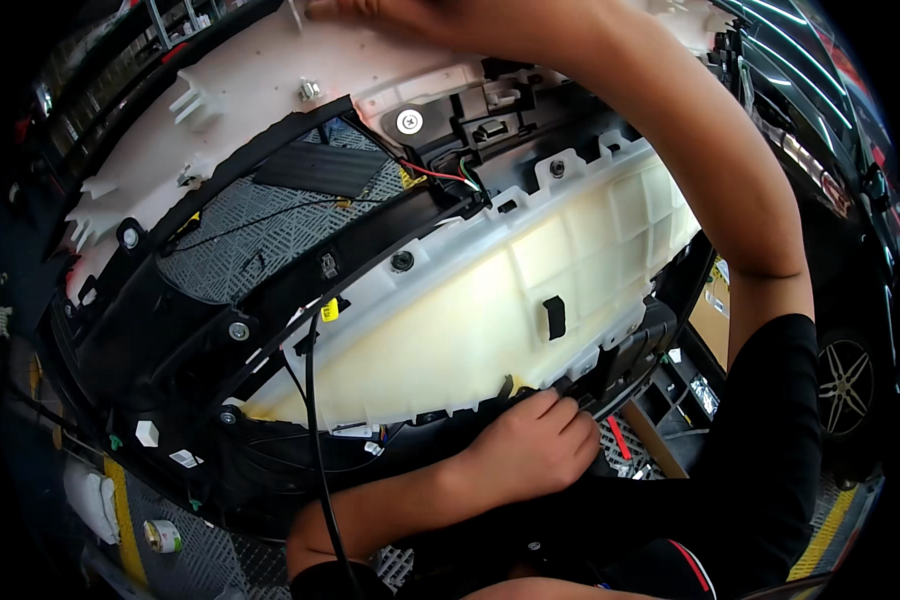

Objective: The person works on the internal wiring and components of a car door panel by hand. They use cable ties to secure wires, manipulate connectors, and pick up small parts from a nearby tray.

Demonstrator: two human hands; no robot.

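A car door trim panel [120, 350] lies tilted in front of me with its black and off-white back side up. A translucent cream plastic cover [430, 320] spans its middle, with a small black foam strip [555, 318] stuck on it. My left hand [540, 440] is closed over the panel's near edge, just below the cover, fingers curled. Across the panel reaches my right arm, and my right hand [390, 14] rests at the far off-white edge, partly cut off by the frame, fingers mostly hidden. A black cable [315, 430] hangs down past my left forearm.
Red and green wires [460, 178] run near a round metal fastener [408, 122] on the panel. A dark car with a spoked wheel [846, 388] stands to the right. On the floor are a small tin [162, 537], a white bag [92, 503] and a red strip [619, 437].
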